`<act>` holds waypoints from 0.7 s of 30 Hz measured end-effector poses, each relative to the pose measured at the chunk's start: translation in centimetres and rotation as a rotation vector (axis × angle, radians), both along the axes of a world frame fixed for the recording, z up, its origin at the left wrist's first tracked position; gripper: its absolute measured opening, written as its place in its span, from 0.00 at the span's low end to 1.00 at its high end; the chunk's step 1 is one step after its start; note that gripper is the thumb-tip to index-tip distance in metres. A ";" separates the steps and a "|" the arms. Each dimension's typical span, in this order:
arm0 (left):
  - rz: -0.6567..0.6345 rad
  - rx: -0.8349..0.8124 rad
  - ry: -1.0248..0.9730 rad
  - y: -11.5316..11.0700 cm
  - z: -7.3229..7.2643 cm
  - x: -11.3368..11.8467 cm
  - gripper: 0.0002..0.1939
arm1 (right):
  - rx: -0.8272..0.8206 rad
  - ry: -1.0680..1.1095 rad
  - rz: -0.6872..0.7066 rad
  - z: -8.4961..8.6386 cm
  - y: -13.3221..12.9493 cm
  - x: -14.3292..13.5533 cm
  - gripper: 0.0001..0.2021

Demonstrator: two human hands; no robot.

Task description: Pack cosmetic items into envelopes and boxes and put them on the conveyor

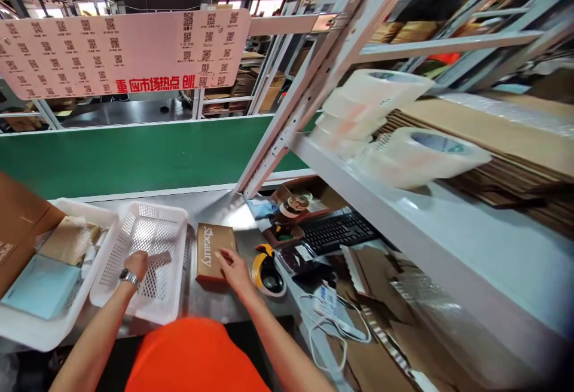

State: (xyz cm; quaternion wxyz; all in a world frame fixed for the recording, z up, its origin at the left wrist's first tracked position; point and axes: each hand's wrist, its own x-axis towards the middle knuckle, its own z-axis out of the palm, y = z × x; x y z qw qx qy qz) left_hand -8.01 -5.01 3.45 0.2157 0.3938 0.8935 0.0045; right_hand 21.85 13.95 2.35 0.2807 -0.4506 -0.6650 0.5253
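A flat brown box [215, 248] with white lettering that reads "Sbeauty" lies on the metal table in front of me. My right hand [234, 268] is at its right side, fingers loosely apart, the tips at or just over its top. I cannot tell whether they press on it. To the left stands a white perforated plastic basket [142, 217]. Over its inside is my left hand [136, 265], with a metal watch [130, 277] on the wrist. Its fingers are curled in, and what they hold, if anything, is hidden.
Far left, another white basket [49, 335] holds a light blue packet and a brown parcel. A yellow-and-black tape dispenser [266, 272] sits right of the box. Beyond are a keyboard [338, 230], cables and cardboard. A shelf [403, 224] with tape rolls [417, 156] overhangs the right.
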 end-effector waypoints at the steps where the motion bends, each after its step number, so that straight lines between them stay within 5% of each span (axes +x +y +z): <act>1: -0.052 0.077 0.008 0.4 0.2 0.6 0.19 | -0.129 0.055 -0.009 0.8 -0.4 -0.5 0.31; 5: -0.448 0.717 -0.019 2.7 0.7 4.4 0.17 | -0.637 0.186 0.097 3.5 -1.7 -1.6 0.30; 8: -0.605 1.111 -0.122 4.7 1.4 7.1 0.13 | -0.762 0.240 0.218 4.5 -2.2 -1.2 0.29; 11: -0.316 1.196 -0.313 6.2 2.3 9.2 0.10 | -0.736 0.317 0.092 4.8 -2.5 -0.4 0.28; 14: 0.100 1.044 -0.736 7.1 2.6 11.6 0.19 | -0.682 0.431 -0.085 4.8 -3.1 -0.1 0.28; 17: 0.240 0.762 -1.160 7.9 2.4 14.3 0.21 | -0.652 0.497 -0.090 4.8 -4.1 0.1 0.27; 21: 0.459 0.685 -1.275 8.6 2.5 16.2 0.17 | -0.655 0.514 -0.144 4.5 -5.0 1.3 0.26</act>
